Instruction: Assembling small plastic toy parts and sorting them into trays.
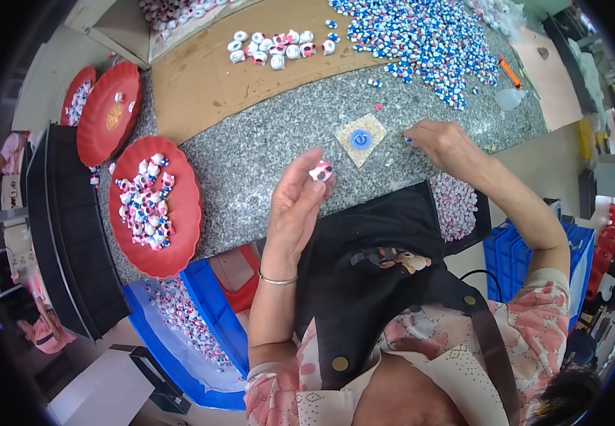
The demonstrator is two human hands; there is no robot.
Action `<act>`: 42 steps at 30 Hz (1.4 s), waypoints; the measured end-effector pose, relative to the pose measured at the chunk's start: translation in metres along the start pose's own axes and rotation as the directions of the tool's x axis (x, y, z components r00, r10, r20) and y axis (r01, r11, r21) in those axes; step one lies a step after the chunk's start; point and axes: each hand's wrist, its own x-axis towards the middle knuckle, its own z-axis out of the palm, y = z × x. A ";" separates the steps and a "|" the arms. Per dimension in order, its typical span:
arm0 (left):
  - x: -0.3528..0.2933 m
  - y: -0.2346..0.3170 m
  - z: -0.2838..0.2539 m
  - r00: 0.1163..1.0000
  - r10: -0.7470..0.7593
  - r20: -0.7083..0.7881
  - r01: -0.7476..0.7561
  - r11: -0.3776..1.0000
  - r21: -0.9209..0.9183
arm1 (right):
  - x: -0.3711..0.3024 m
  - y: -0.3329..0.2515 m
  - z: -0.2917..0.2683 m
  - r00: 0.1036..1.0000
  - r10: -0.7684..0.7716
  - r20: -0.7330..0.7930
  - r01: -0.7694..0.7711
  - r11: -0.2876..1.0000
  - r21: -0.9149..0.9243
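My left hand (292, 206) holds a small white figurine head (321, 171) with pink and dark markings between thumb and fingers, above the near part of the grey speckled tabletop (250, 156). Off to the right, my right hand (453, 149) is closed in a pinch on a tiny blue piece (408, 140), mostly covered by the fingertips. Between the hands lies a beige square pad (358, 159) with a round blue cap-like dish (360, 138) on it. A small pink bit (378, 107) rests just beyond the pad.
A heap of small blue-and-white pieces (428, 42) covers the far right. Several white heads (277, 50) sit on cardboard (201, 85). At left, a red scalloped plate (188, 241) holds finished-looking figurines. An orange-handled tool (510, 72) lies far right; a blue bin (211, 312) stands below.
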 end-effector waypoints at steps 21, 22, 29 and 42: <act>-0.001 0.011 -0.006 0.995 0.053 0.085 -0.064 0.991 0.122 | 0.065 -0.038 0.008 0.973 -0.215 0.083 0.222 0.970 -0.102; 0.001 0.009 -0.005 0.995 0.053 0.082 -0.063 0.990 0.126 | 0.065 -0.038 0.009 0.976 -0.210 0.053 0.214 0.974 -0.077; 0.019 -0.005 0.008 0.992 0.115 0.055 -0.126 0.948 0.294 | 0.048 -0.040 0.010 0.971 -0.033 -0.239 0.075 0.983 0.169; 0.015 -0.009 0.023 0.785 0.456 0.419 -0.562 0.240 0.791 | 0.027 -0.060 -0.001 0.908 0.306 0.287 -0.380 0.309 0.872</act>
